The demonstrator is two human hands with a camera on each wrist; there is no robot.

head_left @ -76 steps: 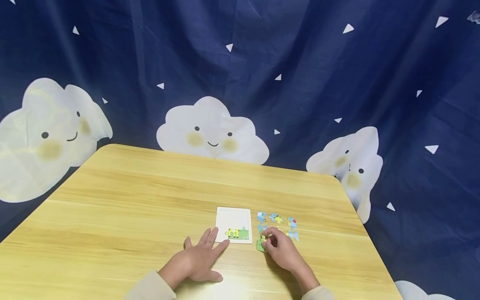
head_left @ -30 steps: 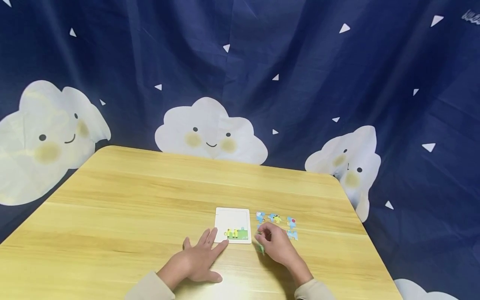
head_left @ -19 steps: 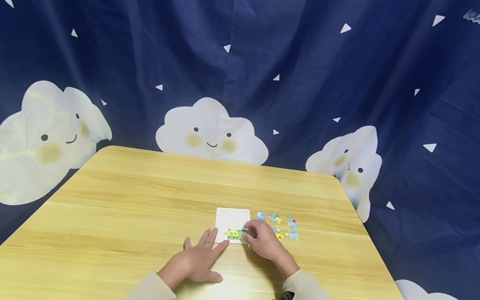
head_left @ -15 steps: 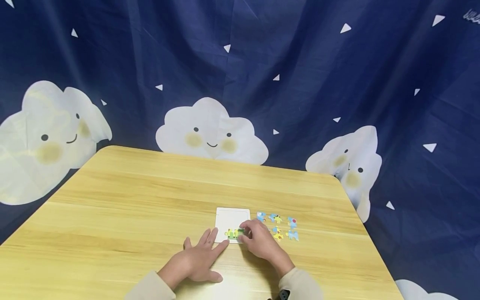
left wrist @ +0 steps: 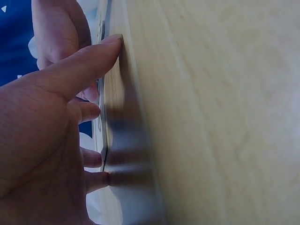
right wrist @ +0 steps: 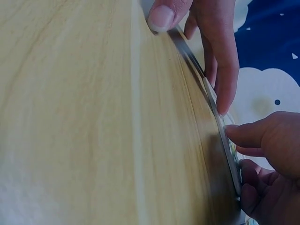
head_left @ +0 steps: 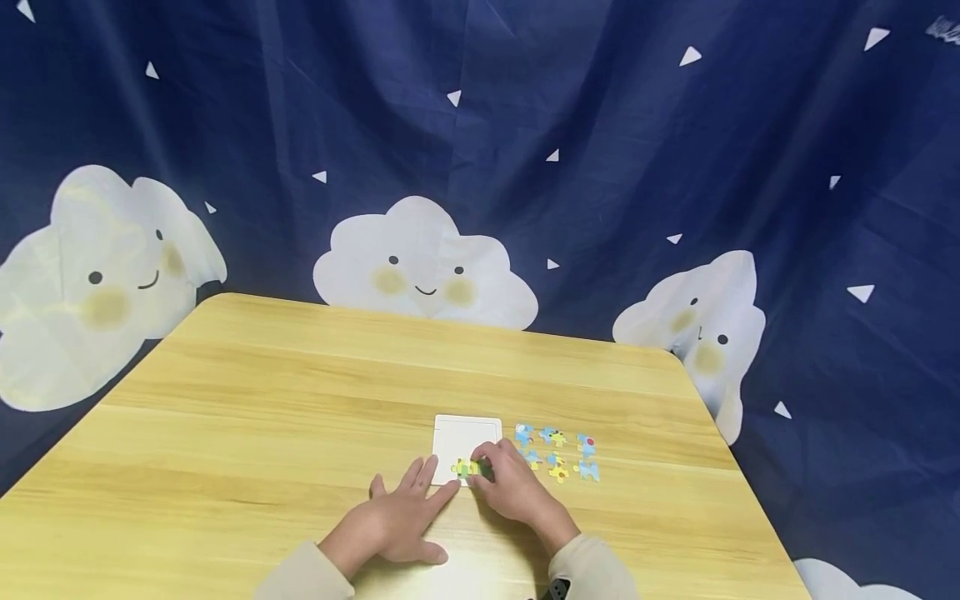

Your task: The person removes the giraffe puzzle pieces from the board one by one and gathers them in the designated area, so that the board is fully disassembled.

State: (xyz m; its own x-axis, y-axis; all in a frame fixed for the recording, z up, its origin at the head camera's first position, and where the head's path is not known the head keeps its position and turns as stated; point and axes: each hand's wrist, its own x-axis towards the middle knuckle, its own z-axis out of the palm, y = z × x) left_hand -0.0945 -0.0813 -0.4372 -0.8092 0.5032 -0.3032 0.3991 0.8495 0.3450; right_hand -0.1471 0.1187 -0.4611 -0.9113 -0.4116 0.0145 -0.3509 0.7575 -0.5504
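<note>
A white square tray lies on the wooden table. In its lower part are green and yellow jigsaw pieces. My right hand reaches over the lower right of the tray, thumb and forefinger pinching a green jigsaw piece that they mostly cover. My left hand is spread flat, with fingertips at the tray's lower left edge. The right wrist view shows the right hand curled at the tray's edge, near the left hand's long finger.
Right of the tray lie several loose jigsaw pieces, blue and yellow, in rough rows. The table has rounded far corners, and a dark blue curtain printed with clouds hangs behind it. A dark strap-like object shows at the right cuff.
My right hand has lifted a green jigsaw piece from the loose ones at the right, carried it left to the tray and shifted a little further left. My left hand has stayed put.
</note>
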